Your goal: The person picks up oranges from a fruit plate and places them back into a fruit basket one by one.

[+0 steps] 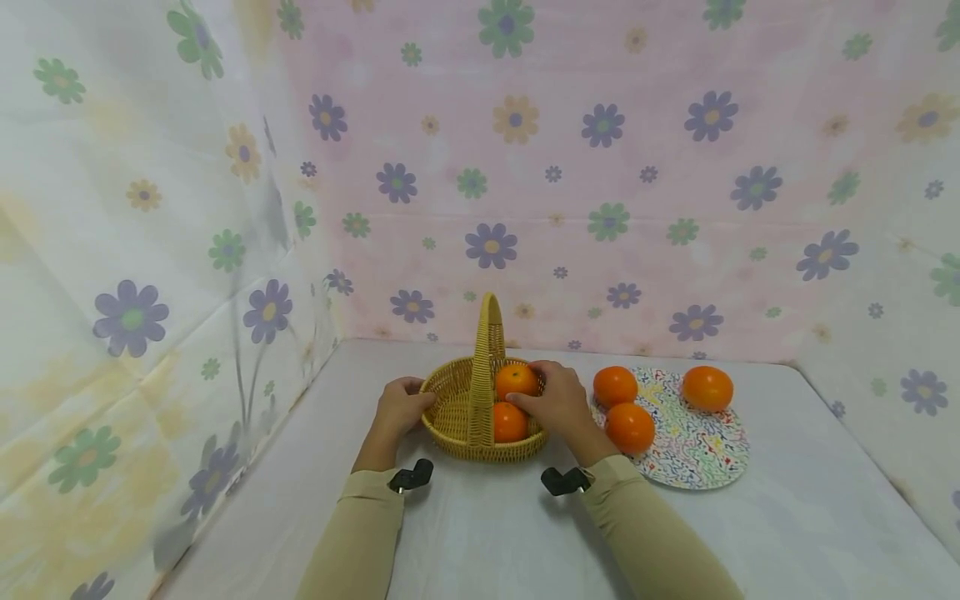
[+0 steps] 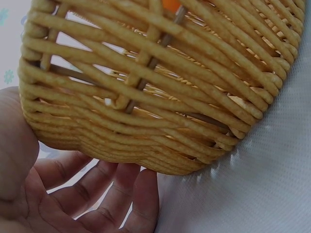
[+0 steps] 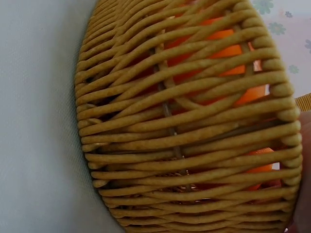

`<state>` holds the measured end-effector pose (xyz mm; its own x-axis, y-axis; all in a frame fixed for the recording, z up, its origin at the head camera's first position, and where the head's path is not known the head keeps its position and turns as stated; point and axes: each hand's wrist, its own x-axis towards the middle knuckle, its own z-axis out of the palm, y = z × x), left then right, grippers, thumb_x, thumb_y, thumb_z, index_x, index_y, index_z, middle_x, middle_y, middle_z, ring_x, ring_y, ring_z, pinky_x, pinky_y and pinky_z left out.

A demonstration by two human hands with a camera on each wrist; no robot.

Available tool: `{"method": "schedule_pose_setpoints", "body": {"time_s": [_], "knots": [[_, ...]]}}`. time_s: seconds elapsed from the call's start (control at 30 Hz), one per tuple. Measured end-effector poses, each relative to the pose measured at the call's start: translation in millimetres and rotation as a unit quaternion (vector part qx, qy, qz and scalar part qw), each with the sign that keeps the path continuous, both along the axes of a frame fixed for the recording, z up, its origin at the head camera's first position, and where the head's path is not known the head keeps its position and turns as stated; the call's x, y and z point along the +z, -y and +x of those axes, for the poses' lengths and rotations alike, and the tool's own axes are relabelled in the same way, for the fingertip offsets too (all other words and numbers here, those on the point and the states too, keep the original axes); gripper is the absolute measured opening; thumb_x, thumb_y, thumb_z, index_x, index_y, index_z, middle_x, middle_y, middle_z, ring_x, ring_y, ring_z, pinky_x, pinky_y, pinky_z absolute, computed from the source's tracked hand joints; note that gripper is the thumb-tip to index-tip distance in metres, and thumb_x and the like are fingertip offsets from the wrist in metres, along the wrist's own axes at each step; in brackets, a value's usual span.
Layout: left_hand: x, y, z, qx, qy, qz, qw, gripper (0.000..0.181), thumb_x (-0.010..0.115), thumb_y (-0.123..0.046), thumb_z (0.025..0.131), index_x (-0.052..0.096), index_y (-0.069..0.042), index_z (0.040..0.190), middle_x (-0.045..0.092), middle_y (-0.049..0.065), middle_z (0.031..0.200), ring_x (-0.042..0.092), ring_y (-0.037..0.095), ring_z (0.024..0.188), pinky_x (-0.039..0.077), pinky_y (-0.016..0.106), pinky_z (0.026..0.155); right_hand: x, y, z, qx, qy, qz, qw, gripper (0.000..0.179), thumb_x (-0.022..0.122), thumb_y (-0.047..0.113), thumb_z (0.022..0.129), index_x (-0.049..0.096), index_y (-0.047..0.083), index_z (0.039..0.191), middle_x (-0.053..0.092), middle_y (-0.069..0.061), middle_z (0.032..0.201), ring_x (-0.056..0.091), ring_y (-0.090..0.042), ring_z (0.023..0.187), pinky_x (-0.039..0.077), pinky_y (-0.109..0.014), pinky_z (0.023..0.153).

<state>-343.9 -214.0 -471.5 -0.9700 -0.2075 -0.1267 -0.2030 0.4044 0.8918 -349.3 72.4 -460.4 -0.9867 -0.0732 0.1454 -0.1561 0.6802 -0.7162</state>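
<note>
A yellow wicker basket (image 1: 480, 450) with a tall arched handle stands on the table. My left hand (image 1: 401, 406) grips its left rim; in the left wrist view, the fingers (image 2: 112, 191) curl against the outside of the weave (image 2: 160, 82). My right hand (image 1: 561, 403) reaches over the right rim and holds the rear orange (image 1: 516, 381), thumb in front and fingers behind. Another orange (image 1: 510, 422) lies nearer the front of the basket. In the right wrist view, the basket side (image 3: 184, 116) hides most of the hand and fruit.
Right of the basket, a round speckled plate (image 1: 693, 454) bears three oranges: two by its left edge (image 1: 616, 387) and one at the back right (image 1: 708, 388). Flower-patterned cloth (image 1: 491, 246) walls the white table (image 1: 480, 533) at the back and sides.
</note>
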Motion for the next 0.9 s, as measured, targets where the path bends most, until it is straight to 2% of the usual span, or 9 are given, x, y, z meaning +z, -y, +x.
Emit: {"method": "schedule_pose_setpoints", "body": {"time_s": [0.4, 0.67, 0.9], "knots": [[0.1, 0.3, 0.1, 0.001, -0.002, -0.006, 1.0000, 0.043, 0.071, -0.024, 0.093, 0.064, -0.004, 0.131, 0.066, 0.016, 0.125, 0.065, 0.028, 0.109, 0.060, 0.035, 0.086, 2.0, 3.9, 1.1, -0.001, -0.016, 0.072, 0.9973, 0.069, 0.084, 0.052, 0.083, 0.062, 0.021, 0.140, 0.063, -0.002, 0.135, 0.051, -0.030, 0.123, 0.050, -0.056, 0.102], [1.4, 0.3, 1.1, 0.000, -0.003, -0.009, 1.0000, 0.043, 0.071, -0.023, 0.093, 0.065, -0.003, 0.131, 0.066, 0.017, 0.125, 0.066, 0.028, 0.108, 0.061, 0.036, 0.087, 1.3, 4.9, 0.3, -0.002, -0.032, 0.101, 0.9943, 0.070, 0.082, 0.057, 0.083, 0.062, 0.020, 0.138, 0.065, 0.000, 0.131, 0.050, -0.027, 0.119, 0.042, -0.054, 0.103], [-1.4, 0.5, -0.3, -0.001, -0.002, -0.007, 1.0000, 0.043, 0.070, -0.023, 0.093, 0.065, -0.002, 0.130, 0.067, 0.018, 0.123, 0.067, 0.029, 0.107, 0.062, 0.038, 0.089, 1.2, 6.3, 0.4, -0.002, -0.040, 0.142, 0.9890, 0.071, 0.078, 0.062, 0.083, 0.062, 0.016, 0.134, 0.065, 0.000, 0.122, 0.051, -0.027, 0.112, 0.043, -0.053, 0.099]]}}
